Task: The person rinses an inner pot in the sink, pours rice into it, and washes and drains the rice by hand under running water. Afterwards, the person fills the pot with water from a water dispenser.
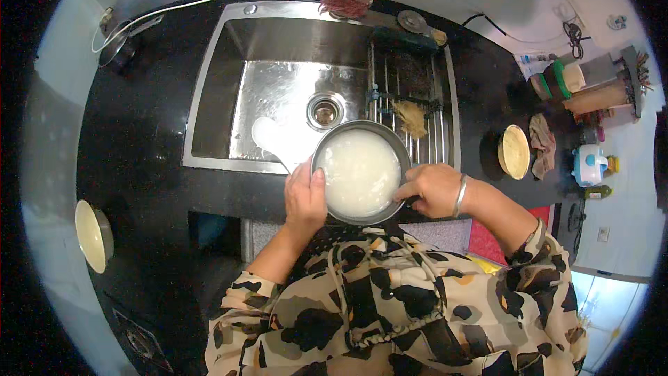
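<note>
A round metal pot (pixel 361 172) full of cloudy white liquid is held between my hands, over the front edge of the steel sink (pixel 209 163). My left hand (pixel 307 196) grips the pot's left side, thumb on the rim, and also holds a white spoon or paddle (pixel 266 133) whose broad end points up and left over the basin. My right hand (pixel 433 190), with a metal bangle at the wrist, holds the pot's right side. The sink drain (pixel 325 111) lies just beyond the pot.
A metal rack (pixel 441 141) with a tan scrubber (pixel 410 119) spans the sink's right side. On the dark counter are a yellowish bowl (pixel 514 152), a cloth (pixel 543 146) and a blue-and-white appliance (pixel 589 165) at right. Another bowl (pixel 93 236) stands at left.
</note>
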Available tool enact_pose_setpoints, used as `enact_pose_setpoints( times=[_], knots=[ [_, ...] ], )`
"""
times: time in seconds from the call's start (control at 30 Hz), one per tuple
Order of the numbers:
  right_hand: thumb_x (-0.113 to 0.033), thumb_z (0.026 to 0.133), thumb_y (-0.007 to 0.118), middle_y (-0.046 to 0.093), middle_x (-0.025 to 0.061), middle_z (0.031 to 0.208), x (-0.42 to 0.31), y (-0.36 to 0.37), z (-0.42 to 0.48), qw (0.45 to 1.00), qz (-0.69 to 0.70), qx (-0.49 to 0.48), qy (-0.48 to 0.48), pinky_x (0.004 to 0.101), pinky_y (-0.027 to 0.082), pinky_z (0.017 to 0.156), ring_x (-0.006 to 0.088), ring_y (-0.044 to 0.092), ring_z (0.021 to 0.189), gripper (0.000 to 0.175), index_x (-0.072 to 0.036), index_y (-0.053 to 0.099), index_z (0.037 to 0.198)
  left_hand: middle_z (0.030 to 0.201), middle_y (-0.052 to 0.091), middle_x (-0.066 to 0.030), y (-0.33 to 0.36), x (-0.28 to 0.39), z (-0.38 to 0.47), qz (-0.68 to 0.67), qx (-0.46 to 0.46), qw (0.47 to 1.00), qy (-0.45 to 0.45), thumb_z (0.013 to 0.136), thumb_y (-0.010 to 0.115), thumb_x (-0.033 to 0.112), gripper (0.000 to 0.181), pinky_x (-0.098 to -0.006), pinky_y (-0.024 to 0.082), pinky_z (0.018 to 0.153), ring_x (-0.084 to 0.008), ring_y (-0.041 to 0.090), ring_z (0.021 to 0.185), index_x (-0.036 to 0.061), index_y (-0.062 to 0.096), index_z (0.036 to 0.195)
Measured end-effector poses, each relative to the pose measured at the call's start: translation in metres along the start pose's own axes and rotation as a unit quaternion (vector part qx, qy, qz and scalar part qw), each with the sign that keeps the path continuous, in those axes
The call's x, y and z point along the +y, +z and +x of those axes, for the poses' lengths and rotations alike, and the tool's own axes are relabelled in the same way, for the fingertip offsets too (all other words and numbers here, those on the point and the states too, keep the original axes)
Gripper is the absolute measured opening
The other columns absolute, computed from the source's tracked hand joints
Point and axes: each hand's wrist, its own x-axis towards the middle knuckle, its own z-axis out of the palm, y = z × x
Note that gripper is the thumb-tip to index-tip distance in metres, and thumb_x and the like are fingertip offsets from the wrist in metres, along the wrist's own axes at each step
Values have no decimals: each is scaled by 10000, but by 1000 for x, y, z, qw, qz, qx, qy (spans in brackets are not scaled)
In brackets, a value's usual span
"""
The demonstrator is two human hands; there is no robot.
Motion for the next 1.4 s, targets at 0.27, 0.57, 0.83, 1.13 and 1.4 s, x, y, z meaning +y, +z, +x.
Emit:
enact_pose_setpoints(
  times=[0.27,0.57,0.83,1.13,1.4],
  knots=[
    [-74,652,668,517,1,722,36,-24,-22,920,384,80,3,234,418,620,92,496,688,165,-48,561,775,875,546,-223,6,-5,-1,51,54,993,92,846,361,143,315,-416,376,744,-367,511,808,-55,493,1052],
    [-116,615,680,495,75,715,6,-1,-17,968,130,194,-95,356,411,656,259,504,739,182,-90,605,779,899,552,-233,6,-13,-3,-39,0,999,-33,838,378,157,320,-411,392,762,-379,520,839,-53,497,1049],
    [-117,601,665,485,55,721,4,27,-6,966,45,221,-125,360,396,688,249,492,761,143,-102,586,719,899,555,-234,3,-3,0,-19,5,1000,-20,835,376,154,328,-416,397,762,-383,524,840,-49,495,1062],
    [-172,666,692,570,109,702,42,-33,-38,800,467,351,-138,276,441,628,148,520,653,185,-11,628,730,906,556,-244,1,-5,-4,-2,16,999,-33,831,380,168,336,-421,397,772,-392,523,852,-49,501,1058],
    [-321,780,575,621,146,905,130,35,-13,733,453,405,307,296,452,763,189,599,796,322,-9,641,826,893,551,-250,1,2,-3,18,-17,998,-59,831,377,179,324,-432,397,744,-410,514,831,-47,510,1022]
  ],
)
